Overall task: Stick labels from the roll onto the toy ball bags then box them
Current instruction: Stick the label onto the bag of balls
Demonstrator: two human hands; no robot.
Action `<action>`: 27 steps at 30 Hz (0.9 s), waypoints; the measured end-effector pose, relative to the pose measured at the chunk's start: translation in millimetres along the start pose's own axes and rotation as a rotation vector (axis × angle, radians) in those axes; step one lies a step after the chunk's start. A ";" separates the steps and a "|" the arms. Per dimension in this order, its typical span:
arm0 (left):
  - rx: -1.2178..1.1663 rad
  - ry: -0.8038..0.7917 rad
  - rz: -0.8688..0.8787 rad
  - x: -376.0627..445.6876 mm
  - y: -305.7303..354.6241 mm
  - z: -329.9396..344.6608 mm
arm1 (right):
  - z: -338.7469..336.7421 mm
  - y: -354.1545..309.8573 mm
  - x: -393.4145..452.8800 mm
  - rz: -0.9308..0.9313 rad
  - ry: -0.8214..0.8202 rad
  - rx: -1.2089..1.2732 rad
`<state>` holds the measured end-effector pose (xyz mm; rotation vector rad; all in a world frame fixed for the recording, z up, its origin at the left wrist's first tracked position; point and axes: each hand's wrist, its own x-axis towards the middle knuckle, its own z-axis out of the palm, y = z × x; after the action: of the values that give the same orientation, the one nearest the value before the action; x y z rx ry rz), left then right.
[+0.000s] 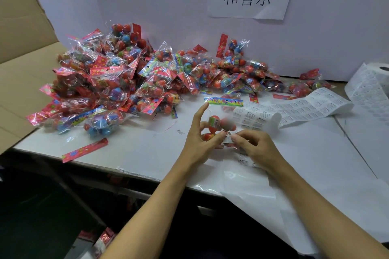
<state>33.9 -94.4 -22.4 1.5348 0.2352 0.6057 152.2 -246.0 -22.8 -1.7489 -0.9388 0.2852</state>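
Both forearms reach up from the bottom edge, and your hands meet over the white surface [130, 151] with one clear plastic bag of red toy balls [219, 125] between them. Your left hand [199, 143] cradles that bag from its left side, thumb and lower fingers curled round the balls, index finger pointing up toward the bag's bright printed header strip [224, 101]. Your right hand [255, 146] pinches a small white printed label [228, 139] against the lower end of the bag, fingertips closed on it. So this looks like the sticking step itself, label going onto plastic right now; I can't tell whether it is fully pressed down.

Just beyond your right hand, the long white sheet of printed labels [299, 109] trails across the surface to the fat white label roll [370, 82] at the far right. A big heap of bagged toy balls [117, 82] sits well off to the left and back, and the open brown cardboard box [19, 82] stands at the left edge of the surface.

Next, I'd judge, you need to smooth that label flat with a firm rub, since crinkly film over round balls gives little backing, then carry the bag across the heap to the box.
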 end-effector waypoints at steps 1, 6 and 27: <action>0.012 0.003 -0.003 -0.1 0.5 -0.3 | 0.0 0.8 0.6 0.000 0.004 0.001; -0.030 0.002 -0.033 0.5 -1.1 0.6 | 0.0 1.4 0.8 -0.011 0.023 0.005; -0.068 0.017 -0.117 3.9 -5.0 -2.7 | -1.5 10.8 1.8 0.014 -0.020 0.061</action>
<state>36.8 -89.8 -26.5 1.4400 0.3114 0.5292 159.2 -246.9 -31.4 -1.7007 -0.9230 0.3374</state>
